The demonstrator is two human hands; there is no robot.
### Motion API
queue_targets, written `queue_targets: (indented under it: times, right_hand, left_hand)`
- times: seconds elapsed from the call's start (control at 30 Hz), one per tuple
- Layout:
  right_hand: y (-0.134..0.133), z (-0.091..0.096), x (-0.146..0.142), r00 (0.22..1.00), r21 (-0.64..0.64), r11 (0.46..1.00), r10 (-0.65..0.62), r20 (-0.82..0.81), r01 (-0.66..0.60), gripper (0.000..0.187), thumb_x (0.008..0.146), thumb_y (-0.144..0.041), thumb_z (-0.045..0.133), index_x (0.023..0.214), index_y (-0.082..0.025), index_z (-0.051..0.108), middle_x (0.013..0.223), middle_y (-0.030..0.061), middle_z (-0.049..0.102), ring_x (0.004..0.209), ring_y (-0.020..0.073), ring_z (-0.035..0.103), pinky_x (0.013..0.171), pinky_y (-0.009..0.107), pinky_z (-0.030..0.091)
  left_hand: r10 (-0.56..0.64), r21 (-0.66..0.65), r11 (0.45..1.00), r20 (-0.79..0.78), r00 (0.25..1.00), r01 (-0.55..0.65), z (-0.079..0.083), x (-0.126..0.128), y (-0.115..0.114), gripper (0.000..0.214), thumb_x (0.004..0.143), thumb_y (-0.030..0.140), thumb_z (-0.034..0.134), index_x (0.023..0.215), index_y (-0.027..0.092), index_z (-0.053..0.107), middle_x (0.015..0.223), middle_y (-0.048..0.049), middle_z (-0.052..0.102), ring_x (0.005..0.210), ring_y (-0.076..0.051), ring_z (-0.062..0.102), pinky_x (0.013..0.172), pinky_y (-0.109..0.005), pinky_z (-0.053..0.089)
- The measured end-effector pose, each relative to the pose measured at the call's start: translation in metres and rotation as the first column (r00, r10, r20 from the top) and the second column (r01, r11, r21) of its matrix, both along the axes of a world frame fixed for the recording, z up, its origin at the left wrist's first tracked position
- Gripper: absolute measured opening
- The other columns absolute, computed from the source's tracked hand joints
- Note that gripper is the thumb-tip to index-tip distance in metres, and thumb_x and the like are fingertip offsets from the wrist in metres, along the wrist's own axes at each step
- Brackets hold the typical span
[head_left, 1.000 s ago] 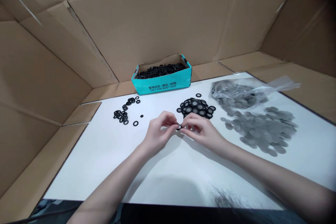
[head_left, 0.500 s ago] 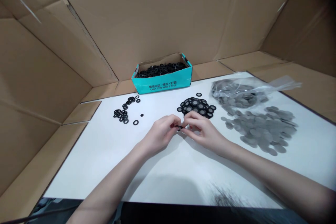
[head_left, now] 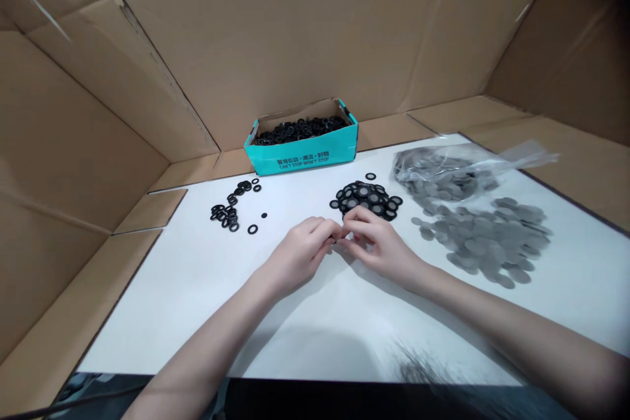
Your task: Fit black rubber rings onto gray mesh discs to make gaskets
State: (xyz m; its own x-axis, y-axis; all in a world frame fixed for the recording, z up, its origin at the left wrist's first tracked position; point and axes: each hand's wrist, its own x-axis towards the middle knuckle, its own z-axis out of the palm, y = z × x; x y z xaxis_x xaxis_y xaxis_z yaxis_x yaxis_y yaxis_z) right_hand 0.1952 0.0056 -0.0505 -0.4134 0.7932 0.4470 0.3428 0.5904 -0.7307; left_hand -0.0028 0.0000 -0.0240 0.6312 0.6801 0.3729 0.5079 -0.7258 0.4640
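Fingertips of my left hand and my right hand meet just above the white table, both closed in a pinch on one small black rubber ring. Most of that ring is hidden by the fingers. Right behind my hands lies a heap of black rings with grey discs in them. Loose grey mesh discs spread in a pile to the right of my right hand. Off to the left, several plain black rings are scattered, with a single ring nearer to my left hand.
A turquoise box full of black rings stands at the back of the white table. A clear plastic bag of grey discs lies at the back right. Cardboard walls enclose the table. A small black dot-like piece lies left of centre.
My left fingers have closed further over the ring, so less of it shows. Both hands stay in nearly the same place; the whole view has shifted slightly.
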Motion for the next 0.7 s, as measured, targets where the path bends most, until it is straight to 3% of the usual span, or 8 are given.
queue_targets:
  times: [0.17, 0.3, 0.47, 0.7]
  right_hand:
    - [0.0003, 0.0008, 0.0006, 1.000, 0.033, 0.999, -0.021, -0.001, 0.021, 0.012, 0.085, -0.011, 0.055, 0.076, -0.018, 0.061, 0.086, 0.0046, 0.055, 0.067, 0.0119, 0.051, 0.056, 0.024, 0.042]
    - [-0.0009, 0.0029, 0.0003, 0.999, 0.026, 0.999, -0.046, 0.000, 0.046, 0.011, 0.088, -0.016, 0.058, 0.080, -0.018, 0.064, 0.086, 0.0044, 0.057, 0.065, 0.0117, 0.051, 0.056, 0.025, 0.042]
    - [-0.0019, 0.0037, 0.0011, 0.999, 0.028, 0.999, -0.047, 0.018, 0.046, 0.008, 0.088, -0.016, 0.061, 0.082, -0.018, 0.066, 0.086, 0.0046, 0.058, 0.066, 0.0124, 0.053, 0.057, 0.026, 0.043]
    - [-0.0012, 0.0070, 0.0009, 0.999, 0.032, 0.999, -0.037, -0.009, 0.037, 0.005, 0.089, -0.017, 0.060, 0.087, -0.018, 0.065, 0.089, 0.0052, 0.059, 0.072, 0.0139, 0.057, 0.061, 0.026, 0.046]
  left_hand:
    - [0.030, 0.010, 1.000, 0.011, 0.999, -0.030, -0.0022, 0.0024, -0.0026, 0.014, 0.096, 0.011, 0.044, 0.099, 0.020, 0.055, 0.093, -0.0039, 0.064, 0.085, -0.015, 0.060, 0.076, -0.026, 0.048]
    - [0.131, -0.166, 0.981, 0.181, 0.975, -0.101, -0.0054, 0.0048, -0.0021, 0.013, 0.093, 0.010, 0.051, 0.100, 0.020, 0.055, 0.091, -0.0011, 0.064, 0.077, -0.011, 0.061, 0.072, -0.022, 0.049]
    - [0.219, -0.362, 0.928, 0.353, 0.910, -0.084, -0.0028, 0.0065, -0.0013, 0.008, 0.090, 0.019, 0.060, 0.095, 0.018, 0.054, 0.087, 0.0002, 0.062, 0.071, -0.009, 0.060, 0.066, -0.021, 0.049]
    - [0.191, -0.340, 0.937, 0.315, 0.930, -0.077, -0.0004, 0.0057, -0.0021, 0.005, 0.091, 0.019, 0.057, 0.096, 0.018, 0.056, 0.090, -0.0009, 0.063, 0.073, -0.010, 0.060, 0.068, -0.022, 0.049]
